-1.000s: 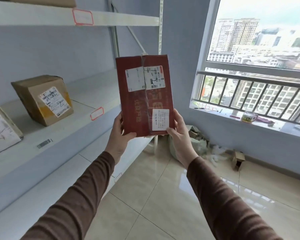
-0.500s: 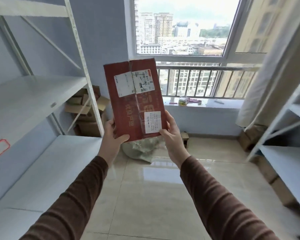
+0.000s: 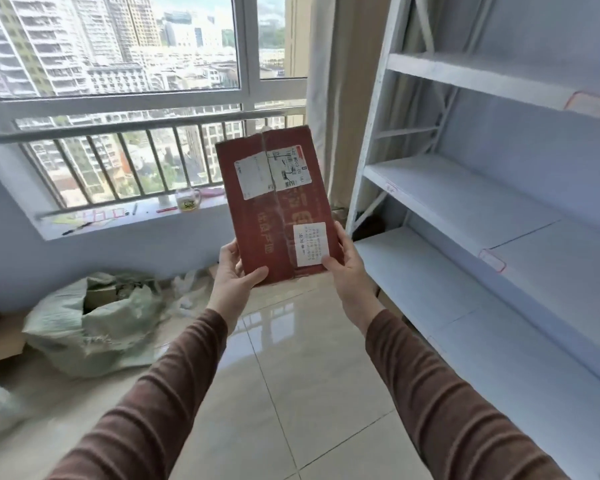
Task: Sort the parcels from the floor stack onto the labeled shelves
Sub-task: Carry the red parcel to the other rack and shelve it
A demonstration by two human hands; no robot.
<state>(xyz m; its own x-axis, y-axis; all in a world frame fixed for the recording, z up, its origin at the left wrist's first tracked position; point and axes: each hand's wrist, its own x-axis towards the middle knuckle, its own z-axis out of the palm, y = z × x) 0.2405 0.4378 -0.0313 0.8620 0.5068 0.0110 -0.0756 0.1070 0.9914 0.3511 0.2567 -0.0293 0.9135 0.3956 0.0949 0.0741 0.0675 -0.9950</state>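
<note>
I hold a flat dark red parcel point(image 3: 274, 209) upright in front of me, its face with white shipping labels turned toward me. My left hand point(image 3: 234, 275) grips its lower left corner, thumb on the front. My right hand point(image 3: 347, 268) grips the lower right edge, thumb on the small white label. A white shelf unit point(image 3: 465, 202) stands to the right with several bare boards; red-outlined label tags point(image 3: 492, 259) sit on the board edges.
A window with a metal railing point(image 3: 136, 129) is ahead; a glass mug point(image 3: 187, 199) and pens lie on its sill. A pale green sack point(image 3: 94, 320) with cardboard inside lies on the tiled floor at left. A curtain point(image 3: 336, 98) hangs beside the shelf unit.
My view has swung right, from the left shelves with brown boxes, past the window, to the shelf unit on the right. Both hands keep the same hold on the red parcel.
</note>
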